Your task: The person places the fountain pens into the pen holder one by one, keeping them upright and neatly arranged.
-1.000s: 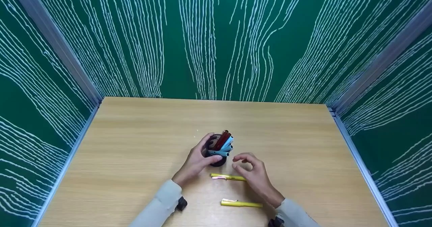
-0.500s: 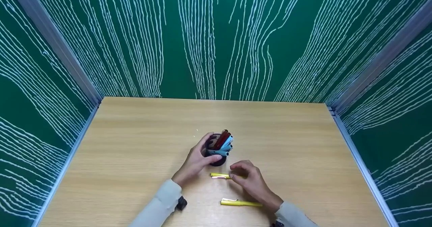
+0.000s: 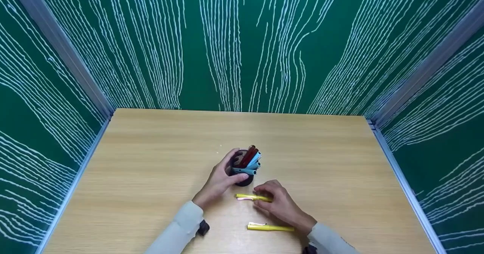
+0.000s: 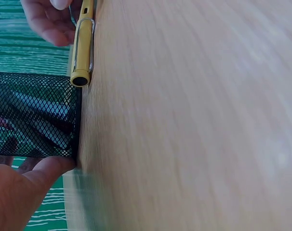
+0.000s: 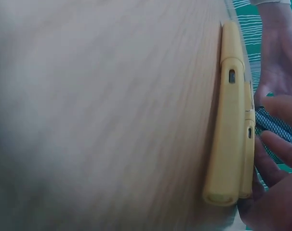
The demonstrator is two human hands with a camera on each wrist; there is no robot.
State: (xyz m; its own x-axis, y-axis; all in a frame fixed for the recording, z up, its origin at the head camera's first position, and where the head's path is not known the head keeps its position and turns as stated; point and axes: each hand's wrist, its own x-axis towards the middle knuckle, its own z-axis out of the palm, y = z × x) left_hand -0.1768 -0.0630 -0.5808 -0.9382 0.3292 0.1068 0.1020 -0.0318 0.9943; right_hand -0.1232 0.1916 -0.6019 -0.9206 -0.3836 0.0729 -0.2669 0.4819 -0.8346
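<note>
Left hand grasping mesh cup, just below frame's centre; right hand, lower centre-right, thumb and fingers astride upper yellow pen — whether pinched tight, cannot tell; lower yellow pen lies apart, nearer bottom edge; best pinch barrel squarely, lift level, hold cup steady — blue pens lean out toward right.

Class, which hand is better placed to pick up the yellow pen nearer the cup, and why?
Probably the right hand: its thumb and fingers already straddle that pen, while the left hand holds the cup.
</note>
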